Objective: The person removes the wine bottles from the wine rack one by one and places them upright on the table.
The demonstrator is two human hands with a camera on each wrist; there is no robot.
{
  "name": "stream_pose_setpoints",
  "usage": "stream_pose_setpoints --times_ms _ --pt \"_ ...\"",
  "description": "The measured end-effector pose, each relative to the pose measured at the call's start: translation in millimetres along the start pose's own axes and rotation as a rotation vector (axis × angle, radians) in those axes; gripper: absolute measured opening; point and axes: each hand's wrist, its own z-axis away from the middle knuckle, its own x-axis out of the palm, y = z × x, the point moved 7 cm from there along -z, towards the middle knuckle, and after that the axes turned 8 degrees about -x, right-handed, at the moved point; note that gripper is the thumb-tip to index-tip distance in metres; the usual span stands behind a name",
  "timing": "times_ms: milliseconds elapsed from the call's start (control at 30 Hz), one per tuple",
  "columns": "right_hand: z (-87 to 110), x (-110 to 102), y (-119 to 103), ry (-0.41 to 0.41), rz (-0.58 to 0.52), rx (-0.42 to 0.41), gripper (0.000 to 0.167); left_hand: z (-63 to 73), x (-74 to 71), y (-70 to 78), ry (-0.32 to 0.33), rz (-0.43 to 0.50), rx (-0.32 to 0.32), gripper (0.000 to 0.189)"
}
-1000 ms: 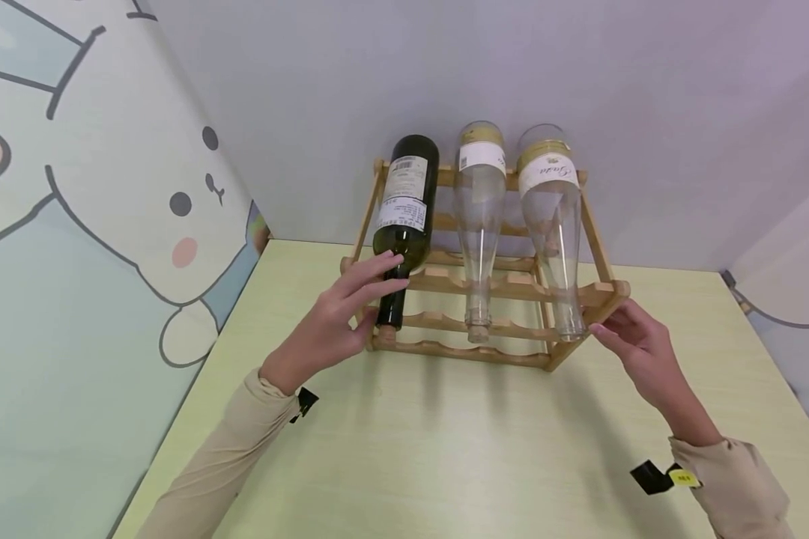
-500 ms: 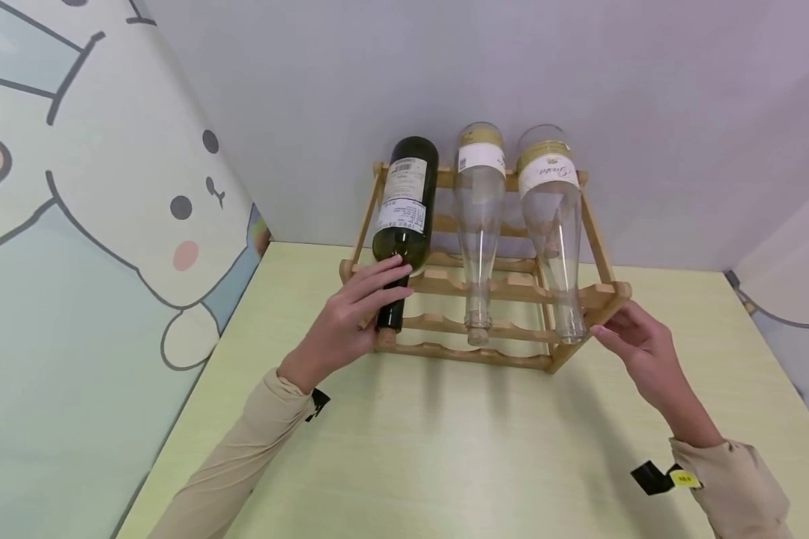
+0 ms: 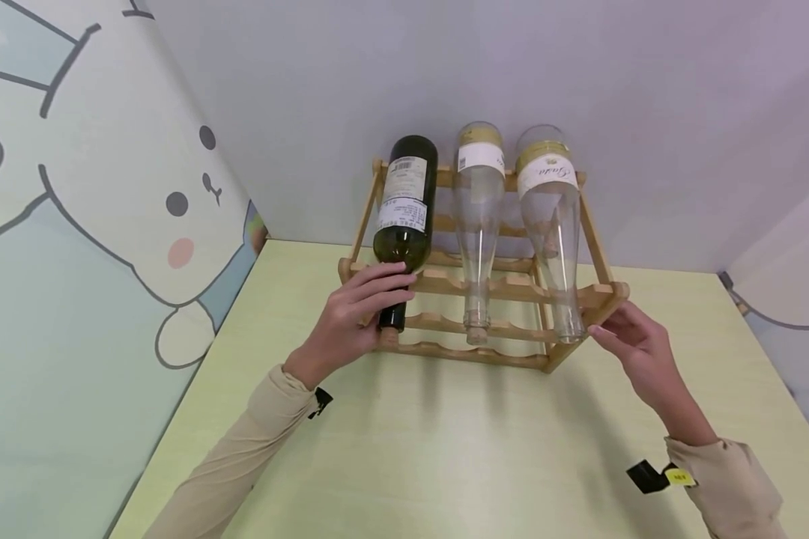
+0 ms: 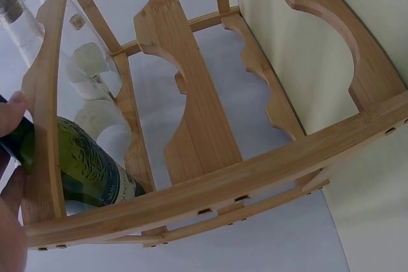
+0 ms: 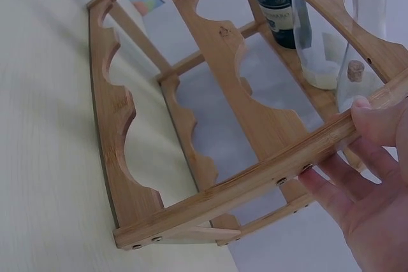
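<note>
The head view sets a dark green wine bottle [image 3: 407, 187] in the leftmost top cradle of a wooden wine rack [image 3: 512, 287] on the table [image 3: 458, 449], neck toward the person, corked. A middle clear glass bottle [image 3: 479, 224] and a right-hand clear glass bottle [image 3: 551, 206] lie beside it. The left hand [image 3: 340, 322] has its fingers bent over the dark bottle's neck, holding it; the right hand [image 3: 637, 352] is at the rack's right front corner.

From above, the dark bottle shows pale printed labels; both wrist views catch a darker label on its other side. The right wrist view reveals the right thumb on top of the side rail [image 5: 255, 186] and the fingers beneath, gripping it, plus a loose cork [image 5: 356, 71] inside a clear bottle.

The left thumb is hidden in the head view, as are most right fingers, behind the rack. Each hand is cut off in its own wrist view. The small label print is unreadable.
</note>
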Motion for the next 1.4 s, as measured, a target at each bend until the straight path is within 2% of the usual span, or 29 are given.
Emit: stream_pose_setpoints --times_ms 300,600,933,1167,1300,1400 --pt "-0.9 0 2 0.019 -0.030 -0.023 0.040 -3.1 2.8 2.1 0.017 -0.027 0.053 0.034" --pt "-0.4 1 3 0.018 -0.036 -0.023 0.040 -6.3 6.2 4.6 0.013 -0.067 0.089 0.040" --pt "-1.3 2 2 0.017 -0.057 -0.026 0.042 -14.6 3.6 6.3 0.076 -0.035 0.112 0.051" --pt "-1.9 2 4 0.020 -0.032 -0.024 0.043 -23.6 -0.1 9.8 0.140 -0.012 0.124 0.041" --pt "-1.0 2 4 0.021 -0.035 -0.024 0.042 -25.7 0.1 9.4 0.179 0.021 0.116 0.019" --pt "-0.5 2 5 0.024 -0.052 -0.026 0.042 -26.6 -0.5 9.5 0.215 0.044 0.105 0.015"
